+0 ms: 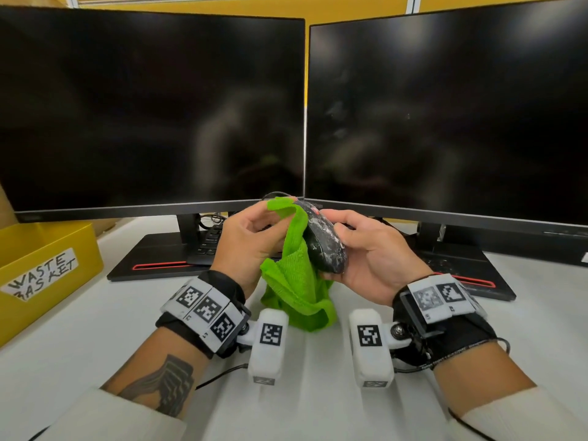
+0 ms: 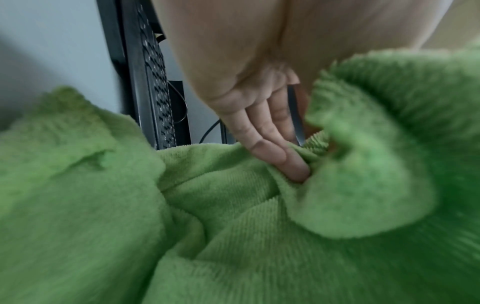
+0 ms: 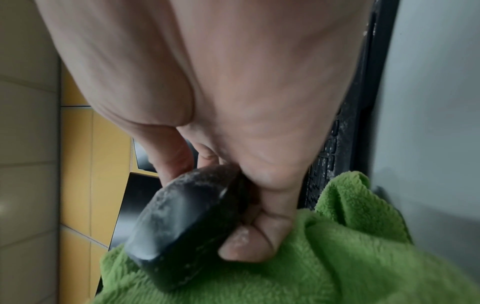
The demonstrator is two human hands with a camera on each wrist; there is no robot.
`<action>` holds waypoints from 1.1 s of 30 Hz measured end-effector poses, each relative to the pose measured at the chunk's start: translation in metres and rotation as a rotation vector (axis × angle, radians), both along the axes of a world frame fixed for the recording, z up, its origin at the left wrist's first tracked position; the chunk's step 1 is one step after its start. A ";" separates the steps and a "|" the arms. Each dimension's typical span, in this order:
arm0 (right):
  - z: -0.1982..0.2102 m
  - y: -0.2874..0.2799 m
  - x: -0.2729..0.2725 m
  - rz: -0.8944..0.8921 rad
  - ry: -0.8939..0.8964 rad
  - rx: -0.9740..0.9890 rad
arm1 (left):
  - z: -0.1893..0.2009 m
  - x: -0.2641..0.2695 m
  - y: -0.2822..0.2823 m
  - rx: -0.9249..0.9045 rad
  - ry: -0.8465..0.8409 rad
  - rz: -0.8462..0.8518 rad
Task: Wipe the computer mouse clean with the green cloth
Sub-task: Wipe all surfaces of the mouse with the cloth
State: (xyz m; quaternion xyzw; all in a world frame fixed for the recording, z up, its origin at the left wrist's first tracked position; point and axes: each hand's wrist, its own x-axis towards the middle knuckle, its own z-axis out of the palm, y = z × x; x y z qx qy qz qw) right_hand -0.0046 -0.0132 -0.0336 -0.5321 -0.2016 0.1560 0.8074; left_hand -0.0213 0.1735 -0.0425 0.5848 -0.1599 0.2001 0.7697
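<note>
Gripping the dusty computer mouse in my right hand, fingers curled round it above the counter; at nine o'clock, my left hand pinches the green cloth against it.
</note>
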 end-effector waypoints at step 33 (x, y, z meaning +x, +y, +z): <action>0.003 0.013 -0.003 -0.070 0.014 0.043 | -0.005 0.005 -0.001 0.134 -0.078 0.063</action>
